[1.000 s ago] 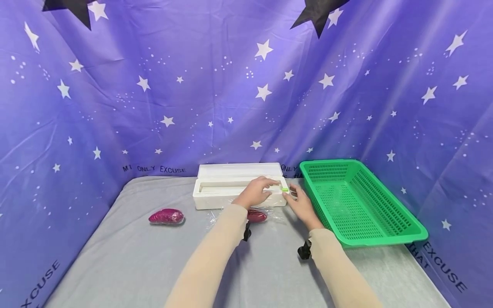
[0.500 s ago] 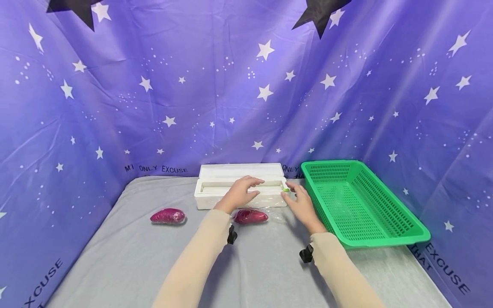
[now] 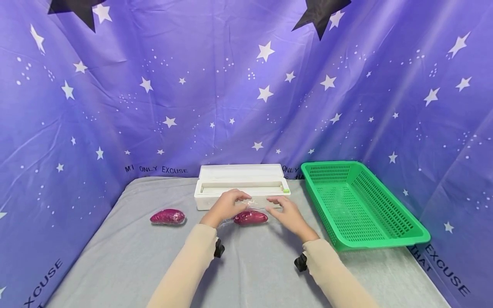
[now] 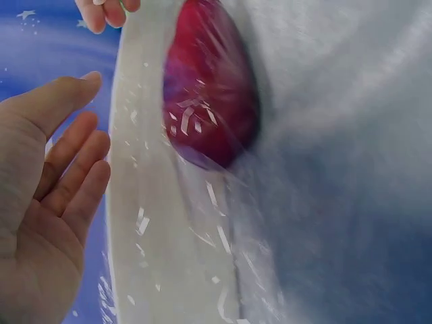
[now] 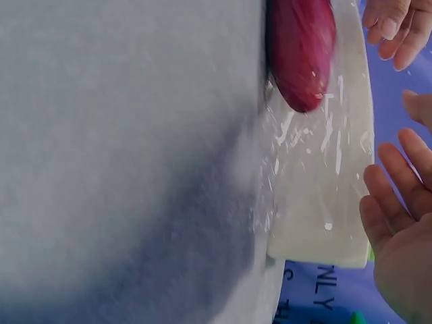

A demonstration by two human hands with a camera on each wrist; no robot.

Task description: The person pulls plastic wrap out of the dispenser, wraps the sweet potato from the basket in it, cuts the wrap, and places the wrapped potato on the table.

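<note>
A purple-red sweet potato (image 3: pixel 250 217) lies on the table in front of a long white cling film box (image 3: pixel 242 201), whose lid is up. Clear cling film (image 5: pixel 297 169) drapes down the box's front and over this sweet potato. My left hand (image 3: pixel 227 206) hovers at the sweet potato's left end with fingers loosely bent and thumb apart. Opposite it, my right hand (image 3: pixel 286 214) is held at the right end, its fingers spread. Both wrist views show nothing between finger and thumb. A second sweet potato (image 3: pixel 167 217), shiny with film, lies farther left.
A green perforated basket (image 3: pixel 385 239) stands at the right, close beside the box. A light green slider (image 3: pixel 286 191) sits at the box's right end. Grey cloth (image 3: pixel 127 256) covers the table, and a purple starry curtain (image 3: pixel 215 107) hangs behind and at both sides.
Both hands have come down from the top of the box to its front. The left hand moved left and nearer, uncovering the middle sweet potato; the right hand moved left from the box's right end.
</note>
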